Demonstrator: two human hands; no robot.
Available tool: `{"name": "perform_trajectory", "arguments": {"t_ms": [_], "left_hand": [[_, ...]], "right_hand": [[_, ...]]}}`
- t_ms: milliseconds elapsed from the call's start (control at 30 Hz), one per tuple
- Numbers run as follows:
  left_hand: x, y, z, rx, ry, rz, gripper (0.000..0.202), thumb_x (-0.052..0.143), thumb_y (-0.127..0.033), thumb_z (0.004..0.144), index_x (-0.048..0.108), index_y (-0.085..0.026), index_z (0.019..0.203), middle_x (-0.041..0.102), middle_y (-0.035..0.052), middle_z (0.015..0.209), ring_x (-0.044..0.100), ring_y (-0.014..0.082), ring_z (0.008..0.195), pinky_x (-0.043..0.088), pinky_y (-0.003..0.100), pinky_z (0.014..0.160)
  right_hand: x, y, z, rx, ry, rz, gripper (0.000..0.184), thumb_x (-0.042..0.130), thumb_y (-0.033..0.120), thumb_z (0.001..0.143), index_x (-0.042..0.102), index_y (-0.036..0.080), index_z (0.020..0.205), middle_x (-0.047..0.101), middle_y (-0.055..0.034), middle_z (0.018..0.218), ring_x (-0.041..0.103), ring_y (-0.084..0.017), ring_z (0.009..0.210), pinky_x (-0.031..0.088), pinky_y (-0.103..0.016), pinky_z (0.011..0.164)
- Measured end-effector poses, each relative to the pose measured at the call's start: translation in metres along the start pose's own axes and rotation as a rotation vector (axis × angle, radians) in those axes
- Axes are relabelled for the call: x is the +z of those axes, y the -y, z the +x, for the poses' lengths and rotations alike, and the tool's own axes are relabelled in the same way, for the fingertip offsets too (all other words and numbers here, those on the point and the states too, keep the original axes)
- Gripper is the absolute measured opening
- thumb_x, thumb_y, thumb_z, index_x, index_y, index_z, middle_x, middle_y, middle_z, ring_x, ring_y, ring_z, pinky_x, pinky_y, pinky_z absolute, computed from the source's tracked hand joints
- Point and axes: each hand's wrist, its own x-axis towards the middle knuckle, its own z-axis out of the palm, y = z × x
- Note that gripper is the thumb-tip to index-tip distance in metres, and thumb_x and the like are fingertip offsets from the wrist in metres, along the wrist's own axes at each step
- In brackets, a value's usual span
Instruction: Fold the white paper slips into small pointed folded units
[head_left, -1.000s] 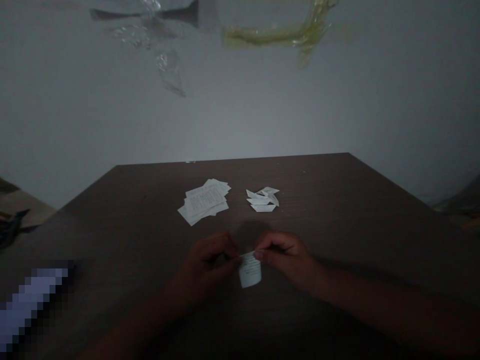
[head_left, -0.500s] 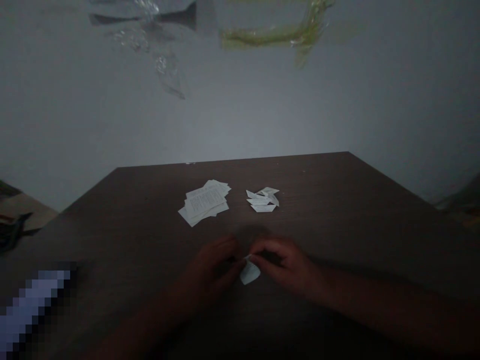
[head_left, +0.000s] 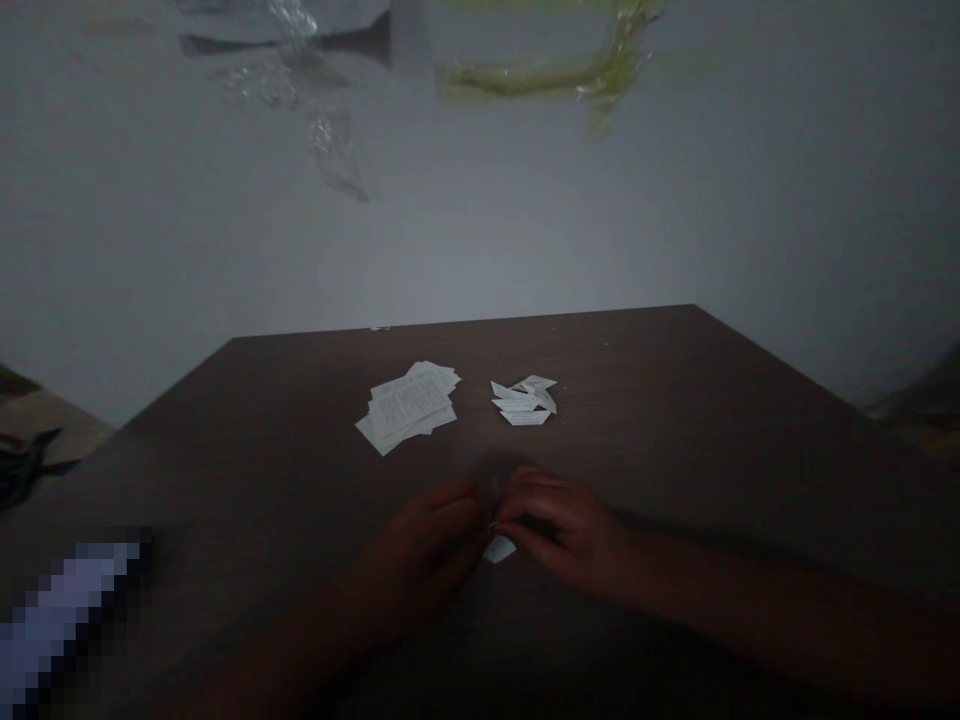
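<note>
Both hands meet low over a dark wooden table (head_left: 675, 420). My left hand (head_left: 431, 535) and my right hand (head_left: 559, 525) pinch a small white paper slip (head_left: 499, 548) between their fingertips; only a small corner of it shows below the fingers. Beyond the hands lies a loose stack of printed white paper slips (head_left: 409, 405). To its right sits a small heap of folded paper pieces (head_left: 525, 400).
A pale wall rises behind the table, with crumpled clear and yellowish plastic (head_left: 540, 70) hanging at the top. A blurred-out patch (head_left: 60, 610) covers the near left corner. Dark objects (head_left: 22, 465) lie on a surface left of the table.
The slip hung open below my fingers a second ago. It has been folded smaller, and my hands have closed in over it and dropped toward the table.
</note>
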Motion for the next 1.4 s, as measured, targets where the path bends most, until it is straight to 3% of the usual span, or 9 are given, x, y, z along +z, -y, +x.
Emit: {"name": "perform_trajectory", "arguments": {"t_ms": [167, 300, 367, 467, 567, 700, 967, 1233, 1400], "left_hand": [[-0.005, 0.002, -0.002, -0.042, -0.143, 0.001, 0.025, 0.054, -0.022, 0.110, 0.062, -0.023, 0.087, 0.066, 0.0018, 0.087, 0.066, 0.0205, 0.079, 0.051, 0.031, 0.072], [-0.010, 0.009, -0.003, -0.106, -0.237, 0.010, 0.024, 0.057, -0.032, 0.110, 0.063, -0.024, 0.088, 0.065, -0.0005, 0.084, 0.063, 0.0196, 0.076, 0.051, 0.031, 0.073], [-0.010, 0.011, -0.002, -0.153, -0.224, 0.033, 0.024, 0.057, -0.032, 0.109, 0.064, -0.024, 0.088, 0.066, -0.0007, 0.083, 0.064, 0.0200, 0.077, 0.052, 0.031, 0.073], [-0.010, 0.012, -0.001, -0.182, -0.193, 0.085, 0.016, 0.057, -0.028, 0.107, 0.067, -0.024, 0.094, 0.072, 0.0008, 0.089, 0.069, 0.0215, 0.082, 0.055, 0.033, 0.076], [-0.011, 0.009, -0.001, -0.098, -0.183, 0.137, 0.013, 0.057, -0.021, 0.104, 0.068, -0.024, 0.098, 0.076, 0.0021, 0.094, 0.072, 0.0214, 0.085, 0.057, 0.032, 0.077], [-0.013, 0.005, -0.001, -0.014, -0.128, 0.204, 0.017, 0.054, -0.014, 0.101, 0.067, -0.024, 0.096, 0.074, 0.0022, 0.093, 0.072, 0.0200, 0.082, 0.056, 0.029, 0.072], [0.003, 0.011, -0.003, 0.077, -0.080, 0.385, 0.020, 0.055, -0.007, 0.102, 0.064, -0.021, 0.092, 0.071, 0.0034, 0.094, 0.069, 0.0200, 0.082, 0.055, 0.028, 0.069], [0.013, 0.007, -0.002, 0.380, -0.189, 0.667, 0.034, 0.048, -0.009, 0.117, 0.063, -0.022, 0.090, 0.068, -0.0002, 0.082, 0.063, 0.0177, 0.071, 0.052, 0.028, 0.066], [0.011, 0.010, -0.001, 0.439, -0.252, 0.688, 0.032, 0.045, -0.008, 0.118, 0.063, -0.021, 0.094, 0.070, 0.0015, 0.083, 0.065, 0.0190, 0.072, 0.054, 0.029, 0.066]], "right_hand": [[-0.002, -0.004, -0.001, 0.192, -0.001, 0.110, 0.018, 0.072, 0.032, 0.111, 0.079, 0.023, 0.096, 0.075, -0.0020, 0.087, 0.071, -0.019, 0.080, 0.054, -0.031, 0.074], [-0.001, -0.011, -0.001, 0.260, 0.007, 0.162, 0.015, 0.072, 0.027, 0.108, 0.078, 0.022, 0.095, 0.076, -0.0012, 0.087, 0.070, -0.018, 0.080, 0.053, -0.030, 0.073], [-0.001, -0.015, -0.001, 0.223, -0.005, 0.130, 0.013, 0.070, 0.023, 0.107, 0.075, 0.022, 0.095, 0.075, -0.0009, 0.086, 0.069, -0.018, 0.078, 0.052, -0.029, 0.071], [-0.003, -0.017, 0.001, 0.020, -0.034, -0.018, 0.011, 0.067, 0.015, 0.104, 0.070, 0.023, 0.096, 0.073, -0.0016, 0.087, 0.068, -0.019, 0.081, 0.052, -0.031, 0.074], [-0.005, -0.016, 0.003, -0.180, -0.009, -0.193, 0.016, 0.063, 0.010, 0.099, 0.063, 0.024, 0.094, 0.069, -0.0011, 0.083, 0.064, -0.020, 0.080, 0.052, -0.033, 0.075], [-0.002, -0.014, 0.003, -0.247, -0.022, -0.378, 0.016, 0.059, 0.008, 0.097, 0.060, 0.024, 0.094, 0.068, -0.0020, 0.082, 0.062, -0.022, 0.079, 0.053, -0.036, 0.074], [0.003, -0.005, 0.002, -0.287, -0.053, -0.565, 0.018, 0.059, 0.009, 0.092, 0.064, 0.022, 0.103, 0.075, -0.0055, 0.093, 0.067, -0.026, 0.090, 0.054, -0.042, 0.082], [0.008, 0.002, 0.004, -0.302, -0.142, -0.536, 0.016, 0.064, 0.010, 0.089, 0.062, 0.024, 0.098, 0.075, -0.0056, 0.099, 0.067, -0.024, 0.088, 0.049, -0.042, 0.080], [0.000, -0.007, 0.007, -0.255, -0.149, -0.486, 0.020, 0.063, 0.007, 0.086, 0.061, 0.025, 0.095, 0.074, -0.0033, 0.094, 0.068, -0.023, 0.087, 0.050, -0.040, 0.080]]}}
